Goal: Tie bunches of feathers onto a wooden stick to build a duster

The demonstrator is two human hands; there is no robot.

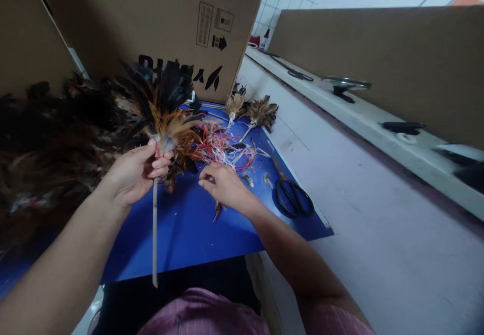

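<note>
My left hand point(138, 173) is closed round the top of a thin stick point(155, 234), where a bunch of brown, orange and black feathers point(170, 108) fans upward. Red binding shows between the fingers at the feather base. To the right, my right hand point(223, 183) is closed with its fingertips pinched, low over the blue table point(181, 229); whether a thread or feather is between them is too small to make out. Just beyond that hand lies a tangle of red and white strings point(217, 146). Black-handled scissors point(291, 196) rest on the table to its right.
A large pile of dark feathers point(56, 143) covers the left side. Cardboard boxes point(159, 17) stand behind. Two small feather bundles on sticks point(260, 113) lie at the back right. The ledge point(370, 133) along the right wall bears several dark tools.
</note>
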